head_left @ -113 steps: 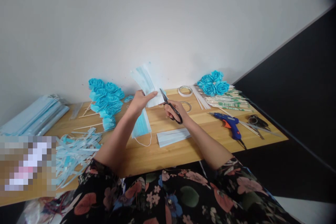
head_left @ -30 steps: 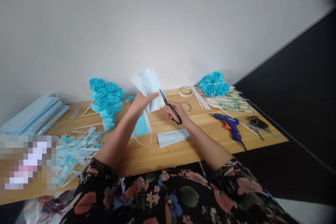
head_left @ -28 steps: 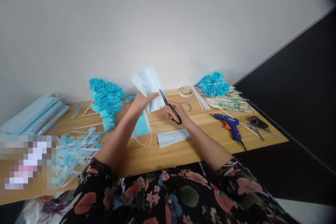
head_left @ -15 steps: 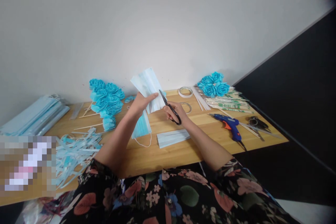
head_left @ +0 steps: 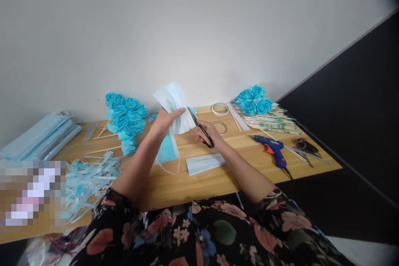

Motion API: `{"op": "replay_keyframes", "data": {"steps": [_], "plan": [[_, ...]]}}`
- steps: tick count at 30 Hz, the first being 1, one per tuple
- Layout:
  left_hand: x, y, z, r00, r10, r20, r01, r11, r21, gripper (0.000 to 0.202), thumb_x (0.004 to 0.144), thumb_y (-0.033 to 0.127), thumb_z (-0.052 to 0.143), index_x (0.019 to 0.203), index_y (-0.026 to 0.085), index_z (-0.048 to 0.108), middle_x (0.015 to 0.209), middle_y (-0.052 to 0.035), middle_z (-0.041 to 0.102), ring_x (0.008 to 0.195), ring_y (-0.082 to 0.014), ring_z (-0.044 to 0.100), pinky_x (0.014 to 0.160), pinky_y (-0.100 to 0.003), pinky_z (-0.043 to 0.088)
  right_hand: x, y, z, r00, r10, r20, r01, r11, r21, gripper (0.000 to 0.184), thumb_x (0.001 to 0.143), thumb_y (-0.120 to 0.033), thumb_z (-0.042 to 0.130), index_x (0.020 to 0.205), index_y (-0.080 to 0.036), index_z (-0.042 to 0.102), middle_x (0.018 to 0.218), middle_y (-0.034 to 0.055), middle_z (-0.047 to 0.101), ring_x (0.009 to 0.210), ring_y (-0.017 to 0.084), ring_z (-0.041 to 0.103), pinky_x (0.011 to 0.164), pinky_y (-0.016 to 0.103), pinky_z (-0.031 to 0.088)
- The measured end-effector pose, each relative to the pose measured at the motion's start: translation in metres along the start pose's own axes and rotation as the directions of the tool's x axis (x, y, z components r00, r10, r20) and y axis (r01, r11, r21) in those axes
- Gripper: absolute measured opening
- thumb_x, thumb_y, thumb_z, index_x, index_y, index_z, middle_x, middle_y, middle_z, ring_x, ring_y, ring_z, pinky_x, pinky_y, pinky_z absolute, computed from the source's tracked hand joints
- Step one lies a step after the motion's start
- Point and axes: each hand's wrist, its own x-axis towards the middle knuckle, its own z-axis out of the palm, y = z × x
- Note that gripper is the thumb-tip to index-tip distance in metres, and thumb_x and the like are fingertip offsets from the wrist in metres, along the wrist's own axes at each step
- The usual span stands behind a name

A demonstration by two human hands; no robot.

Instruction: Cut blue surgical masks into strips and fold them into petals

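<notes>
My left hand (head_left: 166, 119) grips a pale blue pleated face mask sheet (head_left: 172, 93) above the table, thumb across its front. My right hand (head_left: 202, 131) is closed around black-handled scissors (head_left: 204, 134), whose blades lie against the right edge of the sheet. Below my left hand, a blue face mask (head_left: 167, 148) with a white ear loop lies on the wood. A flat light-blue strip (head_left: 204, 163) rests near my right forearm.
Blue flowers (head_left: 126, 116) on sticks lie left, beside cut strips (head_left: 90, 183) and a mask stack (head_left: 40, 135). Tape rolls (head_left: 220, 109), more blue flowers (head_left: 254, 100), wrapped sticks (head_left: 274, 120), a blue glue gun (head_left: 274, 149) and dark-handled scissors (head_left: 307, 146) lie right.
The mask sheet and my left hand have shifted slightly left, and the sheet has turned a little. The scissors have moved slightly left with my right hand.
</notes>
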Motion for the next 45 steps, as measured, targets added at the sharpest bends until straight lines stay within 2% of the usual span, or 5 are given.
{"op": "replay_keyframes", "data": {"steps": [5, 15, 19, 33, 45], "plan": [[-0.002, 0.004, 0.003, 1.0, 0.0, -0.005, 0.0, 0.999, 0.034, 0.063, 0.06, 0.044, 0.089, 0.112, 0.013, 0.071, 0.113, -0.0132, 0.076, 0.117, -0.0352, 0.066, 0.103, -0.047, 0.053, 0.0, -0.005, 0.0, 1.0, 0.0, 0.011, 0.0, 1.0, 0.01, 0.048, 0.08, -0.067, 0.059, 0.072, -0.021, 0.047, 0.059, -0.0031, 0.051, 0.048, 0.009, 0.044, 0.047, 0.023, 0.032], [-0.01, 0.005, 0.013, 1.0, -0.021, 0.011, 0.018, 0.978, 0.207, 0.046, 0.062, 0.048, 0.086, 0.088, 0.012, 0.074, 0.103, -0.0142, 0.077, 0.114, -0.0388, 0.067, 0.098, -0.049, 0.055, 0.001, 0.003, -0.002, 1.0, -0.015, -0.011, 0.016, 0.998, 0.066, 0.046, 0.081, -0.064, 0.063, 0.076, -0.021, 0.049, 0.059, -0.0048, 0.05, 0.049, 0.01, 0.045, 0.053, 0.025, 0.038], [-0.011, 0.005, 0.014, 1.0, -0.016, 0.004, 0.015, 0.983, 0.182, 0.048, 0.063, 0.048, 0.086, 0.091, 0.012, 0.074, 0.106, -0.014, 0.077, 0.115, -0.0376, 0.066, 0.099, -0.047, 0.055, 0.001, 0.003, -0.002, 0.998, -0.053, -0.024, 0.054, 0.997, 0.06, 0.045, 0.085, -0.062, 0.06, 0.073, -0.021, 0.047, 0.057, -0.005, 0.048, 0.048, 0.009, 0.043, 0.053, 0.025, 0.037], [-0.01, 0.003, 0.014, 1.0, -0.006, -0.003, 0.006, 0.981, 0.195, 0.056, 0.064, 0.051, 0.083, 0.099, 0.009, 0.073, 0.112, -0.017, 0.076, 0.111, -0.0356, 0.068, 0.096, -0.045, 0.056, -0.001, -0.001, -0.002, 0.998, -0.044, -0.048, 0.045, 0.999, 0.026, 0.045, 0.085, -0.062, 0.057, 0.068, -0.021, 0.046, 0.054, -0.0032, 0.05, 0.044, 0.009, 0.042, 0.044, 0.023, 0.032], [-0.008, 0.0, 0.012, 1.0, -0.006, -0.002, 0.006, 0.981, 0.193, 0.052, 0.066, 0.049, 0.083, 0.099, 0.01, 0.073, 0.112, -0.0159, 0.075, 0.108, -0.0341, 0.068, 0.093, -0.044, 0.056, -0.001, -0.002, -0.001, 0.997, -0.036, -0.068, 0.041, 0.996, 0.077, 0.042, 0.081, -0.055, 0.068, 0.067, -0.021, 0.049, 0.05, -0.0044, 0.05, 0.041, 0.009, 0.044, 0.043, 0.022, 0.035]]}}
